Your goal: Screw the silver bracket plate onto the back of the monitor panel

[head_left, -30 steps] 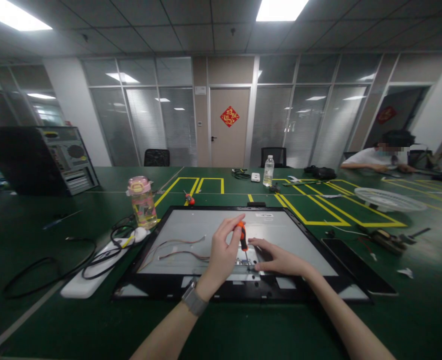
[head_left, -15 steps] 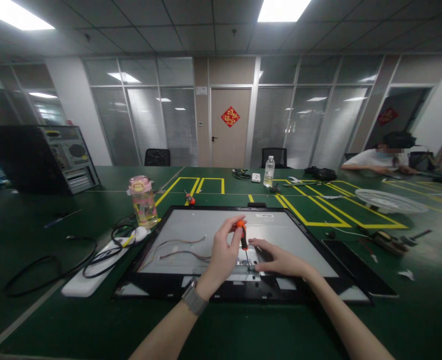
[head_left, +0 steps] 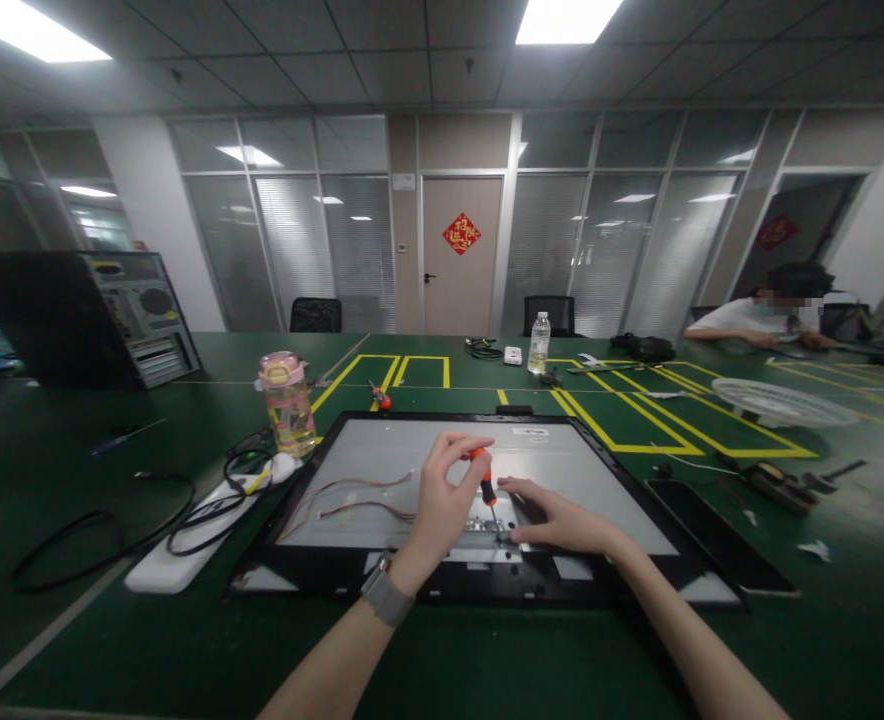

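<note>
A flat display panel (head_left: pixel 382 445) with a black frame lies face down or flat in front of me, its grey sheet facing up. My left hand (head_left: pixel 449 490), with a watch on the wrist, is closed on an orange-and-black screwdriver (head_left: pixel 488 487). The screwdriver stands nearly upright, its tip at a small metal bracket (head_left: pixel 479 525) near the panel's front edge. Beside the tip rests my right hand (head_left: pixel 551 518), fingers spread and touching the bracket area. Thin cables (head_left: pixel 367 482) lie on the panel's left half.
Left of the panel are a white power strip (head_left: pixel 179 560) with black cords and a pink-lidded bottle (head_left: pixel 290 405). A computer case (head_left: pixel 74 315) stands farther left. To the right lie a dark slab (head_left: pixel 719 535) and a tool (head_left: pixel 783 485). A person (head_left: pixel 772 315) sits at the far right.
The fingers of my left hand have shifted slightly around the top of the screwdriver handle. My right hand and the panel stay where they were.
</note>
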Demonstrator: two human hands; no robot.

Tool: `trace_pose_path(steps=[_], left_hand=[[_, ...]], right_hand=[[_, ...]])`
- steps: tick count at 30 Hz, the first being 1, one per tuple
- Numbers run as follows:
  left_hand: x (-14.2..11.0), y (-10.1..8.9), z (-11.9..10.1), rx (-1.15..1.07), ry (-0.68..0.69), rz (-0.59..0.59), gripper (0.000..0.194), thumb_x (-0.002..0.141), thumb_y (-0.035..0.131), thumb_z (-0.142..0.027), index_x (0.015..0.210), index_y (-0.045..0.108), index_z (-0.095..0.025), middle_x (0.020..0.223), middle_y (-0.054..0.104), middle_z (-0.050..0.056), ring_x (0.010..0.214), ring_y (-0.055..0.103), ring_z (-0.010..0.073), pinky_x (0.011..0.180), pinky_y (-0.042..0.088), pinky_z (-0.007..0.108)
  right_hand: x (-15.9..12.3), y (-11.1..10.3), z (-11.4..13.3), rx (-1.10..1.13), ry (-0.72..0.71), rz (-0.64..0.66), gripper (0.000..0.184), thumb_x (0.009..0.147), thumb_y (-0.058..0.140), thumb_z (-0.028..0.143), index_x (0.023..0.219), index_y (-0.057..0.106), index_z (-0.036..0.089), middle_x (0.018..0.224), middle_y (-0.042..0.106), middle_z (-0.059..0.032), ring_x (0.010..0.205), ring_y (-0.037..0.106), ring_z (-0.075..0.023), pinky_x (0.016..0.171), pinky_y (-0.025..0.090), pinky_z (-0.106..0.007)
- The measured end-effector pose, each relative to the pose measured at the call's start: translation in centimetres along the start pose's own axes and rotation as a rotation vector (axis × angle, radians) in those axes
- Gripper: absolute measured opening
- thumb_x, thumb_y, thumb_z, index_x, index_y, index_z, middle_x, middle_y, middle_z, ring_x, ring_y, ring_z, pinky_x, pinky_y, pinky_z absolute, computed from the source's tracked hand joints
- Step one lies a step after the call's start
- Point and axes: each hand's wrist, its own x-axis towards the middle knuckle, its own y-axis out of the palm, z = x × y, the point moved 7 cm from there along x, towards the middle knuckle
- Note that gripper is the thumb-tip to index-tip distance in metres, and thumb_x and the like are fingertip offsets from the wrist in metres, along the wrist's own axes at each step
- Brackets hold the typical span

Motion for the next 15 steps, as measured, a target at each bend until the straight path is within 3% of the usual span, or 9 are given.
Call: trace_pose_path(steps=[2, 7, 12, 15], left_hand=[[-0.03, 0.02, -0.11, 0.022, 0.010, -0.008, 0.015, 0.082, 0.059, -0.022, 0.092, 0.069, -0.020, 0.085, 0.056, 0.002, 0.080, 0.056, 0.0156, 0.077, 0.044, 0.028], [-0.08, 0.33, 0.00, -0.010, -0.007, 0.044, 0.024, 0.090, 0.046, -0.020, 0.104, 0.066, -0.019, 0.093, 0.060, 0.005, 0.090, 0.057, 0.0176, 0.081, 0.043, 0.029], [-0.04, 0.23, -0.02, 0.026, 0.004, 0.030, 0.017, 0.084, 0.057, -0.022, 0.096, 0.069, -0.021, 0.088, 0.056, 0.003, 0.082, 0.056, 0.0160, 0.077, 0.044, 0.028], [0.04, 0.24, -0.06, 0.023, -0.004, 0.038, 0.019, 0.086, 0.053, -0.022, 0.098, 0.068, -0.020, 0.086, 0.055, 0.003, 0.080, 0.056, 0.0157, 0.076, 0.044, 0.028]], right_hand=[[0.04, 0.02, -0.05, 0.000, -0.001, -0.001, 0.078, 0.073, 0.067, 0.052, 0.137, 0.039, 0.017, 0.147, 0.036, -0.0115, 0.136, 0.031, -0.0266, 0.114, 0.023, -0.039], [0.17, 0.04, -0.35, -0.010, -0.024, -0.012, 0.076, 0.072, 0.068, 0.052, 0.135, 0.042, 0.017, 0.145, 0.038, -0.0115, 0.134, 0.033, -0.0277, 0.113, 0.023, -0.040], [0.19, 0.03, -0.49, 0.004, -0.023, -0.016, 0.076, 0.072, 0.068, 0.051, 0.135, 0.042, 0.018, 0.145, 0.039, -0.0104, 0.133, 0.034, -0.0277, 0.113, 0.024, -0.040], [0.16, -0.04, -0.43, 0.001, -0.021, -0.019, 0.075, 0.072, 0.068, 0.051, 0.135, 0.043, 0.018, 0.145, 0.039, -0.0106, 0.134, 0.033, -0.0279, 0.113, 0.024, -0.040]])
